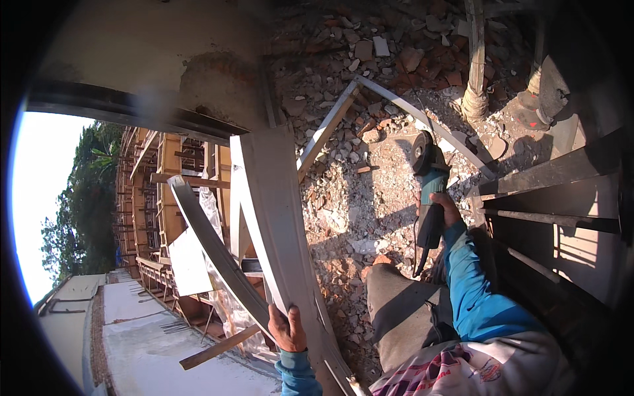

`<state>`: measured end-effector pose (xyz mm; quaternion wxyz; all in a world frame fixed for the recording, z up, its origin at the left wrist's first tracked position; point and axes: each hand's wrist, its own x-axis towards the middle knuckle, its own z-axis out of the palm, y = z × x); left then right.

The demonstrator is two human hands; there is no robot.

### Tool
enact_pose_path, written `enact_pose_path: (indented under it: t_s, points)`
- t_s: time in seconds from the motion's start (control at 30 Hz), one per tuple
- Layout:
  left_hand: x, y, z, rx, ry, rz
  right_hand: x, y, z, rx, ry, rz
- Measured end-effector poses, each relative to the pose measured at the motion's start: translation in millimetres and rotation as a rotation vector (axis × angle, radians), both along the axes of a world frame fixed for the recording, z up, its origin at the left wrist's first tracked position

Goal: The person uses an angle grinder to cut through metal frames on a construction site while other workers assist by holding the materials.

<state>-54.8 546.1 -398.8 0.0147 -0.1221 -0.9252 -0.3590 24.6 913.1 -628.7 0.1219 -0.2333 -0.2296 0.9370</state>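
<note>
My right hand (448,208) is wrapped around the body of a teal and black angle grinder (432,223). Its round disc (421,153) points away from me, above the rubble, and a dark cord trails from the rear. At the lower middle, my left hand (288,329) is closed around the near end of a long grey metal bar (221,254). That bar slants out past the light-coloured window sill (282,191), with its far end over the outside. The left fingers are partly hidden behind the bar.
An angled metal frame (328,129) lies on broken brick and plaster (356,198). A wrapped post (474,99) stands at the far right, and dark metal panels (555,178) lean nearby. Beyond the sill are wooden scaffolding (139,204), a wood strip (221,346) and a concrete ledge (142,330).
</note>
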Motion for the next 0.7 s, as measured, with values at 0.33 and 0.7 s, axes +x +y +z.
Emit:
enact_pose_path:
  t_s: [0.33, 0.7]
  points:
    - [-6.6, -95.9, 99.8, 0.146, 0.040, 0.254, 29.2, -21.2, 145.3, 0.389, -0.384, 0.117]
    - [-33.7, -177.7, 160.5, 0.037, -0.015, 0.298, 9.4, -70.1, 265.0, 0.165, -0.593, 0.373]
